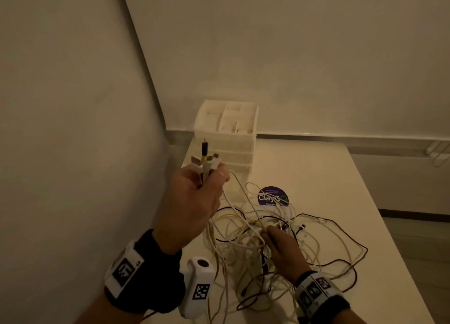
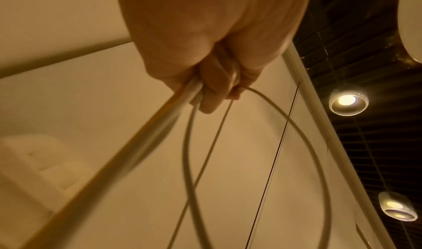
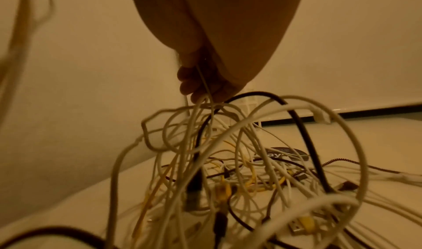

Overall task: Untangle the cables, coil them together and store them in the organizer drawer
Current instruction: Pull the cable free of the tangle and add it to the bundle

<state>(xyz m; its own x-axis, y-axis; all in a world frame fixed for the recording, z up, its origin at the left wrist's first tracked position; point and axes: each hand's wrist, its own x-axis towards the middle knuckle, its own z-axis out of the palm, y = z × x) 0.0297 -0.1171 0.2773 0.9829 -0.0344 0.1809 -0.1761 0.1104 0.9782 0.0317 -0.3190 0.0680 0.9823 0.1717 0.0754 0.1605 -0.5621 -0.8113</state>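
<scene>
My left hand [image 1: 202,189] is raised above the table's left side and grips a bunch of cable ends [image 1: 207,159], their plugs sticking up out of the fist. In the left wrist view the fingers [image 2: 214,90] curl round several white cables [image 2: 189,144] that hang down. A tangle of white, yellow and dark cables [image 1: 267,238] lies on the white table [image 1: 341,182]. My right hand [image 1: 280,243] sits in the tangle and pinches a thin white cable [image 3: 205,83], lifting loops [image 3: 228,144] of it. The white drawer organizer [image 1: 226,133] stands at the table's far left corner, drawers closed.
A round purple sticker [image 1: 272,196] lies on the table between the organizer and the tangle. A wall runs close along the left edge of the table. Bare tabletop shows to the right of the cables.
</scene>
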